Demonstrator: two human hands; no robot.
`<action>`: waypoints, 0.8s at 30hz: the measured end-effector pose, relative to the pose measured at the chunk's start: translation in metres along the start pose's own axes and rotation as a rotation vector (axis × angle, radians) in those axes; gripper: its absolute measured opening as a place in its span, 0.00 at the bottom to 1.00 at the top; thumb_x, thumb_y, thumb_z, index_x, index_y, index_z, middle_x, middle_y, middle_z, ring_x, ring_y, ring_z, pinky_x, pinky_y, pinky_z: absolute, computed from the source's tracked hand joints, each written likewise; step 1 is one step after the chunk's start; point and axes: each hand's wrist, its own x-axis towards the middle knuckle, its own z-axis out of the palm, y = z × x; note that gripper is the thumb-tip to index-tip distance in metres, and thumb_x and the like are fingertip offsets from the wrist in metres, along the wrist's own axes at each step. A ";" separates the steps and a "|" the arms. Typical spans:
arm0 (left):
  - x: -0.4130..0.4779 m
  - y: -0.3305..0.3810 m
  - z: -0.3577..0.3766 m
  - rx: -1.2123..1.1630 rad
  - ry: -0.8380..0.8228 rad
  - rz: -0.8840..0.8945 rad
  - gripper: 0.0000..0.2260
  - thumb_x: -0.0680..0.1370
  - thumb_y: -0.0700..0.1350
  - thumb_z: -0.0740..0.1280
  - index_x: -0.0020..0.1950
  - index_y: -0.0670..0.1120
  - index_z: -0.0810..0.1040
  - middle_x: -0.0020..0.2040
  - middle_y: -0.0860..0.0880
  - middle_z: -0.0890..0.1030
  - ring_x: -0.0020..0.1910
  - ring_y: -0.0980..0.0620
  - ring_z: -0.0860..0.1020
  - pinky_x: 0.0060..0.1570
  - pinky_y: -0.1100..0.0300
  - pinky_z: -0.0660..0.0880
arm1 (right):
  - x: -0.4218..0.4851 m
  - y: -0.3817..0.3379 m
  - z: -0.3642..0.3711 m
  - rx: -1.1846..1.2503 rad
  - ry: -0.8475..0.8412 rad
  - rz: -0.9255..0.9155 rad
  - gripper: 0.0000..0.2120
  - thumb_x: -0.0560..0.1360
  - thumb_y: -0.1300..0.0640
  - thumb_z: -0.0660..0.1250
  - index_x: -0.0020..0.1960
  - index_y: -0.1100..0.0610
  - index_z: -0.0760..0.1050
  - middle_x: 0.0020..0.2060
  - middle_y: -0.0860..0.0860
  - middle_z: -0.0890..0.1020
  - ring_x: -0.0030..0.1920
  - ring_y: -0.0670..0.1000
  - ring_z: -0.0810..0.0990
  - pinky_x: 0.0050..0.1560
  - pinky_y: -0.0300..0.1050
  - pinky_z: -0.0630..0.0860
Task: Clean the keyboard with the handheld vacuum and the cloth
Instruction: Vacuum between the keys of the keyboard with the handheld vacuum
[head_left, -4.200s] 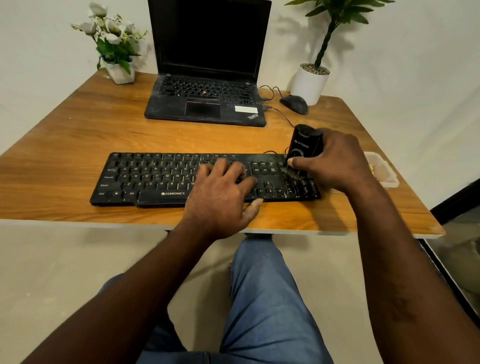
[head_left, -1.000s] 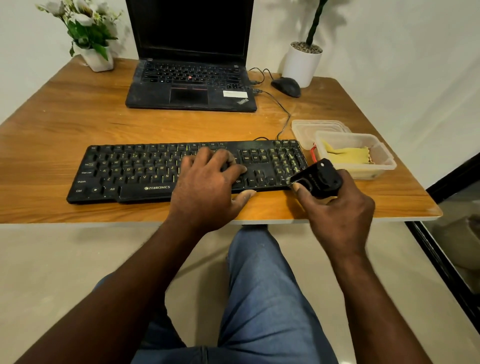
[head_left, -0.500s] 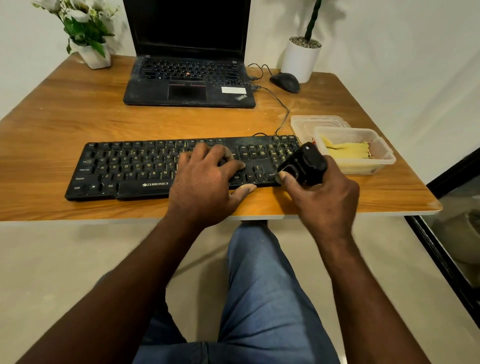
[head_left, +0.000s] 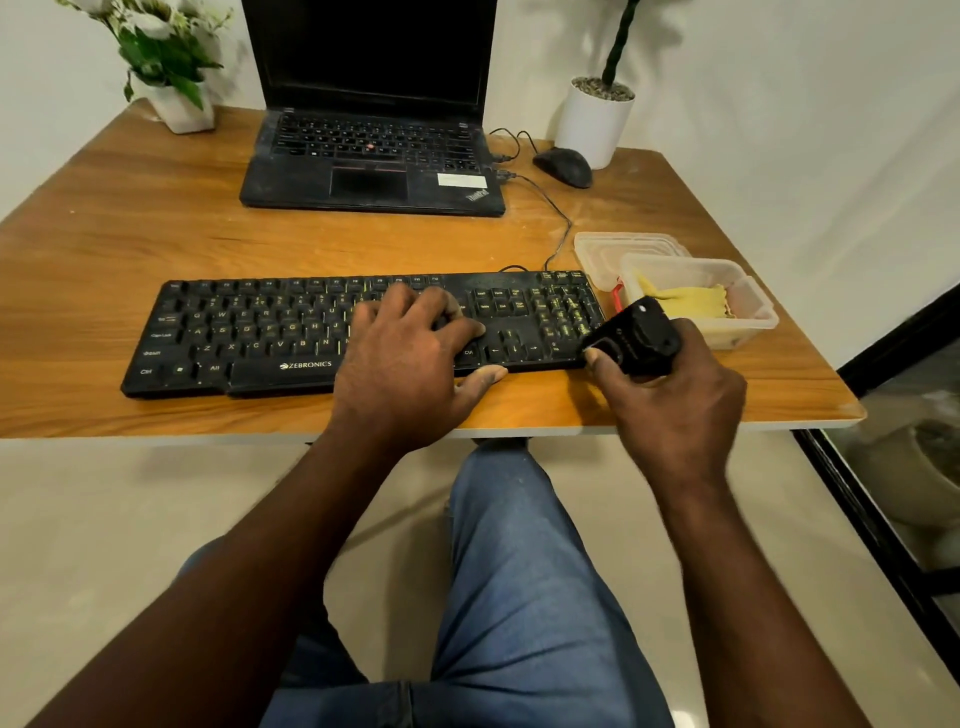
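The keyboard (head_left: 249, 332) lies along the near edge of the worktop (head_left: 156, 223). The person's left grip (head_left: 410, 364) rests on the keys right of the middle, fingers spread and relaxed, thumb at the front edge. The right grip (head_left: 675, 400) is curled round the small black vacuum (head_left: 636, 338) and holds it tilted at the keyboard's right end, by the number pad. Whether it touches the keys I cannot tell. The yellow cloth (head_left: 685, 301) lies in a clear tub (head_left: 753, 312) just behind the vacuum, with a lid (head_left: 618, 249) behind the tub. Farther back stand a laptop (head_left: 374, 156), a mouse (head_left: 563, 166), a plant pot (head_left: 595, 119) and flowers (head_left: 176, 104).
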 end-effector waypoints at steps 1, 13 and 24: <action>0.000 0.000 0.000 0.000 0.004 0.001 0.27 0.77 0.71 0.62 0.65 0.54 0.81 0.59 0.51 0.77 0.59 0.45 0.72 0.55 0.47 0.70 | -0.004 -0.005 0.004 0.026 -0.026 -0.029 0.20 0.71 0.42 0.78 0.57 0.51 0.80 0.44 0.42 0.83 0.44 0.44 0.81 0.45 0.38 0.75; -0.001 -0.006 -0.004 -0.020 -0.027 0.000 0.28 0.78 0.72 0.57 0.65 0.55 0.80 0.60 0.52 0.77 0.61 0.47 0.71 0.57 0.46 0.69 | 0.008 0.032 -0.022 0.078 0.048 0.109 0.22 0.71 0.45 0.79 0.61 0.54 0.80 0.46 0.45 0.83 0.46 0.46 0.82 0.45 0.35 0.74; -0.006 -0.011 -0.016 0.113 0.070 -0.106 0.30 0.78 0.73 0.56 0.51 0.47 0.79 0.56 0.47 0.78 0.56 0.43 0.72 0.54 0.46 0.66 | -0.003 0.010 0.003 0.348 -0.087 0.112 0.17 0.70 0.45 0.80 0.55 0.45 0.80 0.46 0.40 0.84 0.48 0.39 0.83 0.50 0.43 0.81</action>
